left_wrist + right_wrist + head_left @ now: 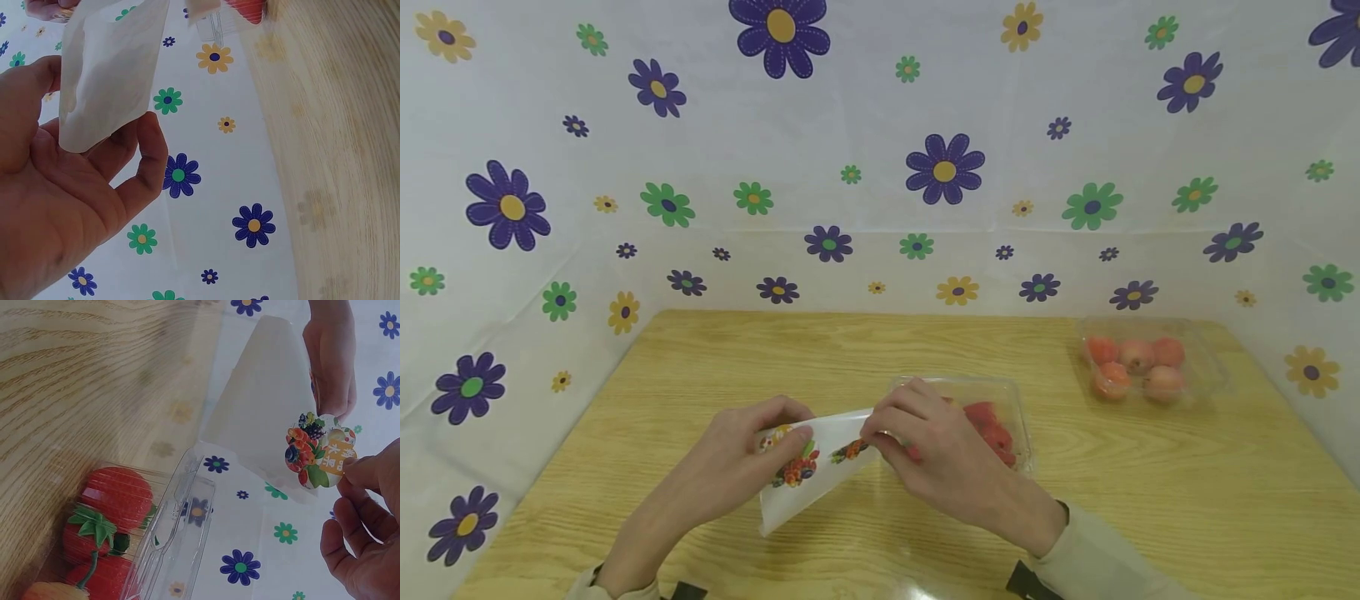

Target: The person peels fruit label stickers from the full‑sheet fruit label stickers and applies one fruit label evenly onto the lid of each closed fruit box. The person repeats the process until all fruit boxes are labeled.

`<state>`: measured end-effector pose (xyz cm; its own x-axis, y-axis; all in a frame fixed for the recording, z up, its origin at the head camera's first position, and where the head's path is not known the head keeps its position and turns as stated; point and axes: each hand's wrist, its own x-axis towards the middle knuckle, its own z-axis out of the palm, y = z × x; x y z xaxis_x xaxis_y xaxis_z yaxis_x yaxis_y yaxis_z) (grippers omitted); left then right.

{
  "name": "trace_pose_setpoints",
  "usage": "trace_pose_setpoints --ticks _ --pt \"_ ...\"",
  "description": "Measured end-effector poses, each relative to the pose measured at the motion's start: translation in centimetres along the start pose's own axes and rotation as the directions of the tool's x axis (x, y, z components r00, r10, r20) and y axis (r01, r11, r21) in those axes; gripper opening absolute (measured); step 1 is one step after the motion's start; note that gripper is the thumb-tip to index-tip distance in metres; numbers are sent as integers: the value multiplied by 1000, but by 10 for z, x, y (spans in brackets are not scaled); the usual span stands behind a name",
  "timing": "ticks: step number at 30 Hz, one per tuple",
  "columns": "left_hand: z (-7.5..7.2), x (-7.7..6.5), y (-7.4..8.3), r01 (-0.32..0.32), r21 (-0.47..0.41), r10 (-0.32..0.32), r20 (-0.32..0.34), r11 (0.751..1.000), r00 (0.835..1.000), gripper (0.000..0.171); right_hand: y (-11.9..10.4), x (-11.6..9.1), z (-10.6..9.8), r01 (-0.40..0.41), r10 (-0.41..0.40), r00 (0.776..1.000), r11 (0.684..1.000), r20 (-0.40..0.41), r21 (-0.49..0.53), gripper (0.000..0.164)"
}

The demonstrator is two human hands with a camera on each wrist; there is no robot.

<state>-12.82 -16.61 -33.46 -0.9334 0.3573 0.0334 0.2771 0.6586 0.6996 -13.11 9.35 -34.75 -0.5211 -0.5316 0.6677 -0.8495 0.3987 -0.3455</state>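
Note:
My left hand (730, 462) holds a white sticker sheet (820, 483) printed with colourful fruit, its thumb on the front. From behind, the sheet's plain white back (112, 69) shows above the left fingers (150, 147). Thumb and forefinger of my right hand (375, 531) pinch the edge of a fruit sticker (315, 453) with orange lettering. The sticker overlaps the sheet in the right wrist view; I cannot tell whether it is still stuck there. Under the right hand sits a clear plastic box (1022, 417) with red fruits (119, 497), some with green leafy tops.
Another clear plastic box (1206, 379) stands at the back right of the wooden table (805, 346), with several round pinkish-red fruits (1137, 357) in it. A white cloth (850, 108) with printed flowers encloses the back and sides.

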Motion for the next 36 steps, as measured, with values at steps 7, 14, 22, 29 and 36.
trace_pose_setpoints --ticks 7,14,22,29,36 --pt "-1 0 0 2 18 -2 -9 1000 1000 13 0 -1 0 -13 13 1000 1000 7 8 12" --pt "-2 1 -2 8 16 -8 -7 1000 1000 14 0 -2 1 -10 10 1000 1000 12 18 11" --pt "-2 0 -4 6 8 -6 -5 1000 1000 15 0 -3 1 -1 0 1000 1000 5 18 12" --pt "-2 1 -6 17 21 -17 0 1000 1000 15 0 -3 1 -1 1 1000 1000 10 16 10" --pt "-2 0 -8 14 24 -14 1 1000 1000 15 1 -3 2 16 -16 1000 1000 -5 6 13"
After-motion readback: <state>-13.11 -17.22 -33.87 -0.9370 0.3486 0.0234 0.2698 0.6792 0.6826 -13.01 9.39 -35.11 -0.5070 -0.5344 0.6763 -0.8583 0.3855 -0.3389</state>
